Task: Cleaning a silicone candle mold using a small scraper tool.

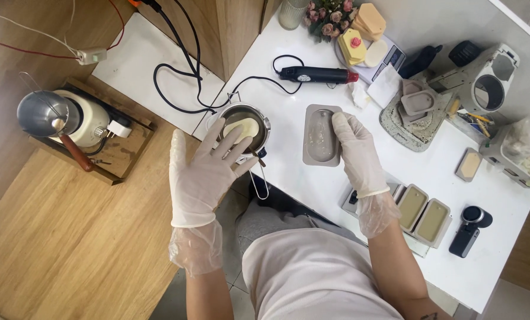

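Hovering open and empty, the gloved left hand (203,172) spreads above a small steel pot of pale wax (244,127) at the white table's (289,172) left edge. The gloved right hand (355,153) presses, unclenched, on a grey oval silicone mould (321,136) nearby. A knock could tip the pot off.

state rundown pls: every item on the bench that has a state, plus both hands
left hand: gloved, fingers spread, above the pot, holding nothing
right hand: gloved, fingers resting on the grey mould
metal pot: upright, pale wax inside
grey mould: flat on the white table, cavity up, filled with a greyish mass
heat gun: lying on its side, corded
two tan moulds: filled, side by side
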